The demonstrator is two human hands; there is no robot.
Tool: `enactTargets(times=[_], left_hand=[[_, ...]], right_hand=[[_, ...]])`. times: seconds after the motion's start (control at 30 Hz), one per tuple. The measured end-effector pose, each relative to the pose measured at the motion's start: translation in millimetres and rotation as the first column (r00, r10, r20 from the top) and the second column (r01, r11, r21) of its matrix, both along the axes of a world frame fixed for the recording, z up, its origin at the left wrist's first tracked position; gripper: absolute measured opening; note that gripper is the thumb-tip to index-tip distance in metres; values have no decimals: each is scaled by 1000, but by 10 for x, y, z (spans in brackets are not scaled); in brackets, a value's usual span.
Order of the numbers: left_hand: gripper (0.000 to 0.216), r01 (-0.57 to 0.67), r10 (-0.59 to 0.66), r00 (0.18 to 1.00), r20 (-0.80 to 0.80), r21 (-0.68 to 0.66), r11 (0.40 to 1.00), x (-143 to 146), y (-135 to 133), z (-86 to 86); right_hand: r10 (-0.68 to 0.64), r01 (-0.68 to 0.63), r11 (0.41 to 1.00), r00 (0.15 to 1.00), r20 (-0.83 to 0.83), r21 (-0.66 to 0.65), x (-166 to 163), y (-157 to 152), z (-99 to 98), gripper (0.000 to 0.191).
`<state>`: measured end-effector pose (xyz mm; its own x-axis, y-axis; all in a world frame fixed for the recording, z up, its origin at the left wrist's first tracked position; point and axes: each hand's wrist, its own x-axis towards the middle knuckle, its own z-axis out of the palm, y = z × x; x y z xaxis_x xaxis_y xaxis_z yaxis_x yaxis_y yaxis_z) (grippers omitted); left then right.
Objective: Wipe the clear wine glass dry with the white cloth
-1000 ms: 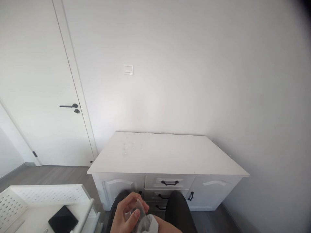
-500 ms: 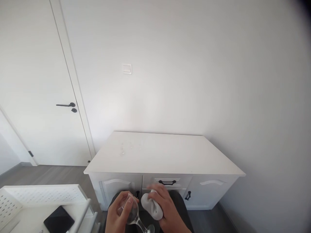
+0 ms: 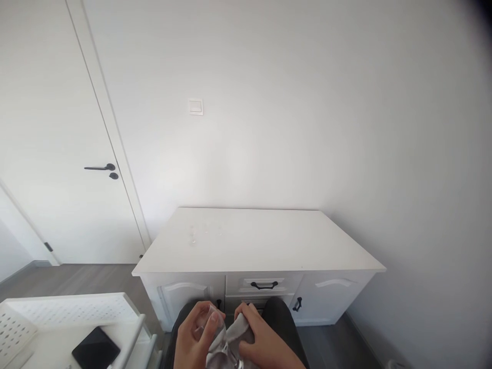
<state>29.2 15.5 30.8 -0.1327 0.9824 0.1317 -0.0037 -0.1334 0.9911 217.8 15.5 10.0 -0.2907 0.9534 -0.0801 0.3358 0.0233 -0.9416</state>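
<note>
Now pressed against the clear glass (image 3: pixel 209 323), grey cloth (image 3: pixel 230 338); both hands' fingers clamped.

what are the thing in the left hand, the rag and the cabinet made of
The wine glass in the left hand looks like clear glass: fingers show through it. The cloth under the right hand seems soft pale fabric, folding and bunching. The cabinet looks like matt white painted wood or board, with dark, probably metal, handles.
</note>
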Motion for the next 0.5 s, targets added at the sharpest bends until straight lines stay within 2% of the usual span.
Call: enactTargets(times=[0.13,0.27,0.33,0.4,0.5], left_hand=[[45,-8,8,1000,-5,-3,1000,30,-18,-2],[44,-53,53,999,1,13,999,25,-25,-12],[43,-60,60,998,7,11,998,22,-24,-13],[43,-50,50,999,9,7,999,22,-22,-10],[43,-35,35,999,8,3,999,23,-21,-4]], right_hand=[[25,-24,1000,999,31,-13,60,22,5,11],[-198,150,969,948,250,198,77,122,-141,8],[-255,178,949,920,298,262,72,163,-208,17],[-275,197,934,928,252,297,58,186,-254,27],[-313,266,902,945,90,340,30,202,-303,33]])
